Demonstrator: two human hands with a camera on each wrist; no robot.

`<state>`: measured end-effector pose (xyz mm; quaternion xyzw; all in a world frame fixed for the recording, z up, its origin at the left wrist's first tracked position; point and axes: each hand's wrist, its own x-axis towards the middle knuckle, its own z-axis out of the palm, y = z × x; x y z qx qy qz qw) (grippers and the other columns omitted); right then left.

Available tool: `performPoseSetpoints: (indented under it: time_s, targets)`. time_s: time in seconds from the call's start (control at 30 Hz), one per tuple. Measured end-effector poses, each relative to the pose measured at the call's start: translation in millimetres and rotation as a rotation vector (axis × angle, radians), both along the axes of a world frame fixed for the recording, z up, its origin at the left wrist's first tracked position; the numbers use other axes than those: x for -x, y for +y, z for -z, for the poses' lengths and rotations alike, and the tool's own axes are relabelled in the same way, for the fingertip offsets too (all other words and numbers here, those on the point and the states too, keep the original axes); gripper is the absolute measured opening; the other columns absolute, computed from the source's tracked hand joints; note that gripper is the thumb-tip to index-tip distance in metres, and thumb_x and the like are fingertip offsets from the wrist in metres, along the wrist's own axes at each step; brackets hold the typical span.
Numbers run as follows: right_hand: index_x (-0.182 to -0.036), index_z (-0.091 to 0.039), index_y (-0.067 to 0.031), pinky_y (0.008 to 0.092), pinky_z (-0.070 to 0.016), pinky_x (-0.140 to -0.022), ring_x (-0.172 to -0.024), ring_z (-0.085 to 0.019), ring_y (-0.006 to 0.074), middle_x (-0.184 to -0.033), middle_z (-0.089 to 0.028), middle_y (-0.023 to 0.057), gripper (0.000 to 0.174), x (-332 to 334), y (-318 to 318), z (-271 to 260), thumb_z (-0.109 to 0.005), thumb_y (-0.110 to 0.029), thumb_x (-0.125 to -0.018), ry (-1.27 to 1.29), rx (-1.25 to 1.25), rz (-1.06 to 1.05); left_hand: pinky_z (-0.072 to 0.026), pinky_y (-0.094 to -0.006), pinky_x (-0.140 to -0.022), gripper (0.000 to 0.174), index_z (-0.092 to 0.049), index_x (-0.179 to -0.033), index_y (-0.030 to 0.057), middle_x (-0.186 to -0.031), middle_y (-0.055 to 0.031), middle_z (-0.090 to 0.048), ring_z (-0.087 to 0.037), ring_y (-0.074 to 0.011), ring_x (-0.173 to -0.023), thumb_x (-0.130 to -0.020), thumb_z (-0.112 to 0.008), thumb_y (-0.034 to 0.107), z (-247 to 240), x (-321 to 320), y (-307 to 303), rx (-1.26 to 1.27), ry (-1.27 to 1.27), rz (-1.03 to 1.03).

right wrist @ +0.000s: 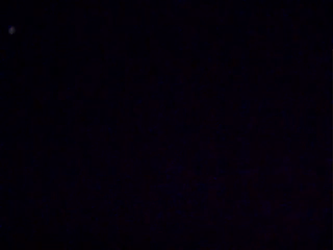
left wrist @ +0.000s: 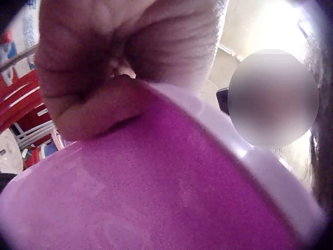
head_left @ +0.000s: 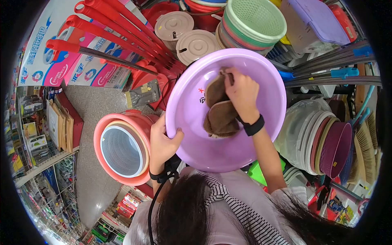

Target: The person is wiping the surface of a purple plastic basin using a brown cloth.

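Observation:
A purple basin (head_left: 192, 147) is tilted in front of the person, its inside facing up. The left hand (head_left: 162, 141) grips its left rim, thumb over the edge; the left wrist view shows this hand (left wrist: 104, 67) curled round the rim of the basin (left wrist: 156, 182). Inside lie brown cloth pieces (head_left: 223, 116) that look like gloves or mitts. The right hand (head_left: 243, 92) pinches the top of the upper brown piece (head_left: 215, 90) between thumb and fingers. The right wrist view is almost wholly black.
Stacked pink and white baskets (head_left: 122, 151) stand at the left, more stacked tubs (head_left: 322, 143) at the right. Green baskets (head_left: 255, 20) and lidded buckets (head_left: 198, 45) are beyond the basin. Red-handled poles (head_left: 110, 36) lean at the upper left.

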<state>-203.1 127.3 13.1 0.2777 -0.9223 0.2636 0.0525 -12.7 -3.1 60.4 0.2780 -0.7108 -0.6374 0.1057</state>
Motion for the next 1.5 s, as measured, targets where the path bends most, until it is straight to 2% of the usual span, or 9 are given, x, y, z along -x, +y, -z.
performPoseSetpoints:
  time_s: [0.27, 0.5, 0.6, 0.87, 1.03, 1.17, 1.27, 1.33, 1.5]
  targets:
    - [-0.077, -0.061, -0.0077, 0.0456, -0.0492, -0.057, -0.062, -0.062, 0.0355, -0.067, -0.063, 0.0148, 0.007, 13.1, 50.2, 10.9, -0.064, -0.014, -0.075, 0.075, -0.122, -0.044, -0.0444, -0.0202, -0.065, 0.038, -0.057, -0.109, -0.0054, -0.082, -0.0021, -0.062, -0.055, -0.0048, -0.072, -0.071, -0.055, -0.006, -2.4, -1.0, -1.5, -0.021, 0.006, 0.033]
    - [-0.074, -0.061, -0.0065, 0.0446, -0.0494, -0.057, -0.061, -0.062, 0.0354, -0.066, -0.062, 0.0157, 0.008, 1.6, 43.1, 7.6, -0.064, -0.014, -0.075, -0.007, -0.187, -0.050, -0.0449, -0.0202, -0.066, 0.039, -0.057, -0.110, -0.0058, -0.085, -0.0021, -0.063, -0.056, -0.0052, -0.073, -0.071, -0.054, -0.008, -5.7, -0.8, 0.8, -0.018, 0.031, 0.039]
    - [-0.076, -0.062, -0.0067, 0.0447, -0.0489, -0.055, -0.060, -0.062, 0.0346, -0.064, -0.061, 0.0156, 0.008, 3.6, 25.8, 1.2, -0.064, -0.015, -0.077, -0.040, -0.019, 0.070, -0.0451, -0.0203, -0.067, 0.040, -0.056, -0.111, -0.0060, -0.085, -0.0023, -0.063, -0.056, -0.0055, -0.074, -0.071, -0.054, -0.008, -6.9, -1.0, 1.9, -0.041, 0.033, 0.057]
    - [-0.081, -0.061, -0.0061, 0.0421, -0.0476, -0.053, -0.057, -0.061, 0.0315, -0.061, -0.061, 0.0136, 0.007, -7.2, 15.6, 5.5, -0.064, -0.012, -0.077, -0.025, 0.078, -0.209, -0.0466, -0.0221, -0.067, 0.040, -0.056, -0.112, -0.0061, -0.085, -0.0043, -0.064, -0.058, -0.0068, -0.074, -0.072, -0.054, -0.007, -7.7, -4.9, 4.2, 0.012, 0.018, 0.036]
    - [-0.081, -0.062, -0.0062, 0.0395, -0.0476, -0.051, -0.056, -0.061, 0.0306, -0.061, -0.062, 0.0138, 0.008, -8.4, 6.9, 17.1, -0.065, -0.013, -0.078, 0.053, 0.123, -0.017, -0.0470, -0.0222, -0.066, 0.039, -0.056, -0.111, -0.0061, -0.084, -0.0047, -0.064, -0.059, -0.0075, -0.073, -0.072, -0.055, -0.007, -7.7, -4.2, 6.2, -0.007, 0.038, 0.004]
    - [-0.083, -0.062, -0.0061, 0.0376, -0.0481, -0.051, -0.057, -0.061, 0.0312, -0.061, -0.062, 0.0135, 0.009, -9.9, 6.6, 21.0, -0.065, -0.013, -0.079, -0.012, 0.244, -0.161, -0.0467, -0.0219, -0.066, 0.038, -0.056, -0.110, -0.0062, -0.084, -0.0044, -0.064, -0.059, -0.0074, -0.073, -0.073, -0.055, -0.007, -11.3, -5.1, 4.0, -0.011, 0.021, 0.009]
    - [-0.086, -0.062, -0.0043, 0.0350, -0.0513, -0.058, -0.064, -0.065, 0.0299, -0.068, -0.065, 0.0145, 0.009, -11.4, 7.6, 21.1, -0.066, -0.010, -0.080, -0.115, 0.390, -0.044, -0.0463, -0.0215, -0.065, 0.039, -0.056, -0.111, -0.0060, -0.084, -0.0042, -0.063, -0.058, -0.0072, -0.072, -0.073, -0.055, -0.007, -7.9, -9.2, 4.8, -0.008, 0.017, 0.009]
    - [-0.088, -0.062, -0.0025, 0.0329, -0.0526, -0.065, -0.072, -0.068, 0.0286, -0.077, -0.067, 0.0155, 0.012, -13.0, 6.5, 14.7, -0.068, -0.008, -0.080, -0.058, 0.713, 0.064, -0.0460, -0.0213, -0.065, 0.039, -0.056, -0.111, -0.0058, -0.083, -0.0039, -0.063, -0.058, -0.0070, -0.072, -0.072, -0.055, -0.007, -5.7, -7.3, 4.3, -0.012, 0.027, 0.005]
    - [-0.091, -0.064, -0.0038, 0.0324, -0.0518, -0.063, -0.071, -0.068, 0.0283, -0.079, -0.067, 0.0163, 0.012, -21.9, -10.1, 8.4, -0.068, -0.010, -0.081, -0.159, 0.712, 0.066, -0.0455, -0.0211, -0.064, 0.040, -0.056, -0.112, -0.0054, -0.082, -0.0034, -0.062, -0.057, -0.0061, -0.072, -0.072, -0.055, -0.007, -8.5, -3.0, 6.0, -0.016, 0.019, 0.057]
